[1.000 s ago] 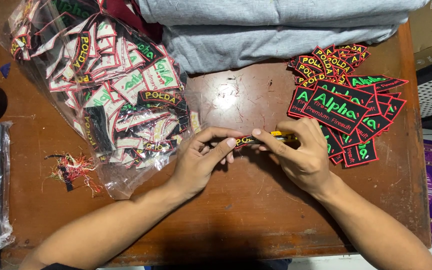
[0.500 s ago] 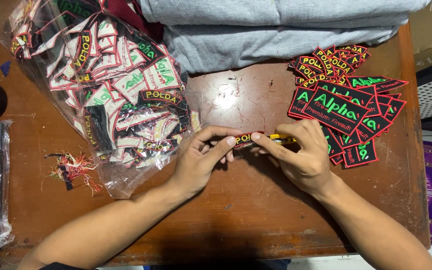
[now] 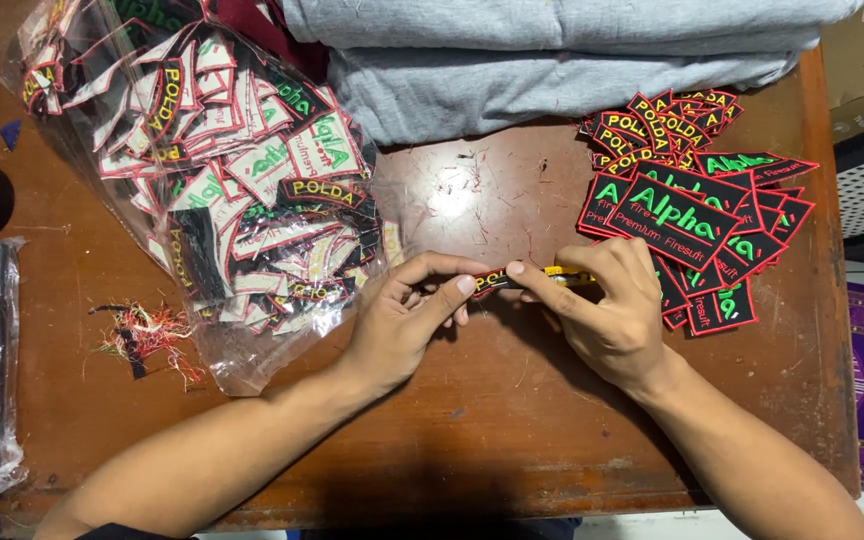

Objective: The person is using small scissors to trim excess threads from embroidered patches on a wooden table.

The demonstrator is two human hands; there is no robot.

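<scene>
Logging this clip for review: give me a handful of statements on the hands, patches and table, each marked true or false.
1. Both hands pinch one small patch between them. True: left hand and right hand meet on it.
2. The clear plastic bag of patches lies right of the hands. False: it lies to their left.
3. A loose pile of black patches with red edges lies by the right hand. True.
4. Folded grey fabric lies at the table's far edge. True.
5. The thread scraps lie on the grey fabric. False: they lie on the wooden table, left of the bag.
</scene>
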